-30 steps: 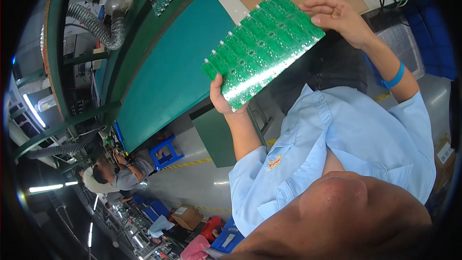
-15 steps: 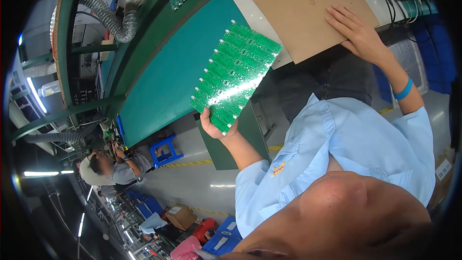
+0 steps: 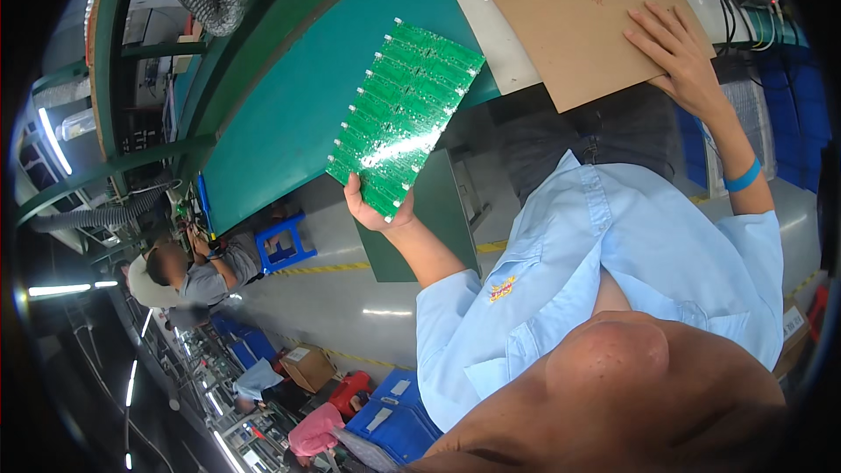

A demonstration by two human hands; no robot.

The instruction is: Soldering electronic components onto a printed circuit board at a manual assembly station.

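My left hand grips the lower corner of a green circuit board panel, thumb on its face. Small white connectors line its two long edges, and light glares across its lower half. The panel is held up, tilted, in front of the green bench top. Flat on a sheet of brown cardboard lies my right hand, its fingers stretched out and a blue band on the wrist. The cardboard rests on a white surface; what is beneath it is hidden.
The teal-green bench top runs off to the left. Cables stand behind the cardboard at the right. Below the bench are a blue stool and a dark green panel. A co-worker in grey sits farther along.
In the picture, the circuit board and my left hand have shifted left and slightly up. The cardboard and my right hand appear farther right, while the background has shifted left, so the view has turned.
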